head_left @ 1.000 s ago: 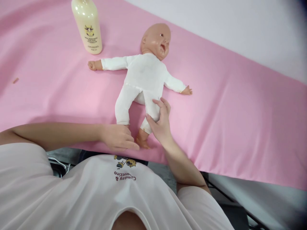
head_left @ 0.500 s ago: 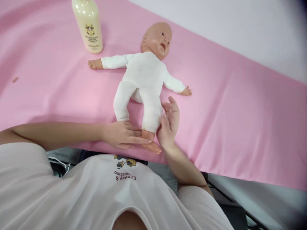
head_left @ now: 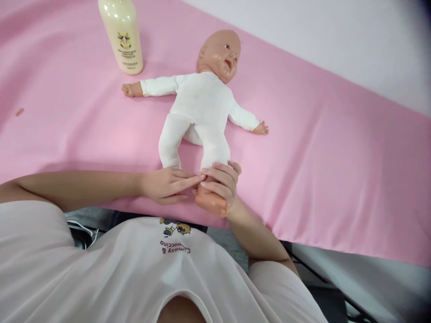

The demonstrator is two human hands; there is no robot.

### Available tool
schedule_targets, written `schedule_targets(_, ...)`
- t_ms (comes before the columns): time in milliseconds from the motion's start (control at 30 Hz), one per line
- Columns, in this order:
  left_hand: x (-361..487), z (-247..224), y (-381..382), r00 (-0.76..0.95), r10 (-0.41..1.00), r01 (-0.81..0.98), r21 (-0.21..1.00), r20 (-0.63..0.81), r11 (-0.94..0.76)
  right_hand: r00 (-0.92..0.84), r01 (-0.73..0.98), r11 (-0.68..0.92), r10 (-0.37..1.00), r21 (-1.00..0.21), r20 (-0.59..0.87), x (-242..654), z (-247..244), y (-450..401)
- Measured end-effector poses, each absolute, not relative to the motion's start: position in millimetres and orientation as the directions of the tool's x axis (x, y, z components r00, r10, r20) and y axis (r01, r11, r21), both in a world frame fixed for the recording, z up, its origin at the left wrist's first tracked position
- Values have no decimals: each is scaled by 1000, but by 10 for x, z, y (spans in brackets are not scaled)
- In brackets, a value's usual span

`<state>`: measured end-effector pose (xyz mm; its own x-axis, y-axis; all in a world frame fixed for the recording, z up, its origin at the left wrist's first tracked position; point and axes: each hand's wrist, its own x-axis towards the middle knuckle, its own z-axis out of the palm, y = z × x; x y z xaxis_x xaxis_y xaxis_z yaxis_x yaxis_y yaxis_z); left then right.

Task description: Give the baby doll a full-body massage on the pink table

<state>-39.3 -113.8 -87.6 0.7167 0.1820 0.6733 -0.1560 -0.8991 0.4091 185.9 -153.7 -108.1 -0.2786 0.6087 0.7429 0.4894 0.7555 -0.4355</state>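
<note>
A baby doll point(head_left: 205, 96) with a bare plastic head and a white cloth body lies on its back, its feet towards me. My right hand point(head_left: 222, 181) is wrapped round the lower leg on the right, and the orange-brown plastic foot point(head_left: 212, 202) sticks out below my fingers. Over the other foot lies my left hand point(head_left: 170, 185), hiding it. Its fingers are stretched out to the right, the index fingertip touching the held leg near the ankle. The doll's arms are spread to both sides.
A pale yellow body wash bottle point(head_left: 123, 38) with a cow picture stands at the back left. Pink cloth point(head_left: 319, 170) covers the table, with a white surface point(head_left: 336, 40) beyond it. A small brownish piece point(head_left: 19, 111) lies at far left.
My right hand has moved from beside the leg onto it, and its fingers have closed round the ankle. My left fingers have shifted slightly up, off the foot. The foot has turned a little.
</note>
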Motion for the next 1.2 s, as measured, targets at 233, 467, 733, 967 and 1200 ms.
schedule_targets(233,-410,-809,-1115,705,223,-109,414,673,-904,-303,478,830,463,-287,833,1744,-699,-1449)
schedule_targets(467,-417,-775,-1084,744,198,-126,426,638,-896,-363,451,840,482,-302,798,1773,-608,-1435)
schedule_targets(733,-441,-803,-1053,835,145,-121,433,531,-893,-441,318,829,558,-459,703,1768,-554,-1506)
schedule_targets(967,-423,-817,-1059,834,95,-162,405,544,-900,-461,230,826,558,-514,690,1763,-540,-1536)
schedule_targets(1200,-400,-846,-1065,838,78,-183,414,540,-892,-449,184,863,500,-471,740,1748,-565,-1574)
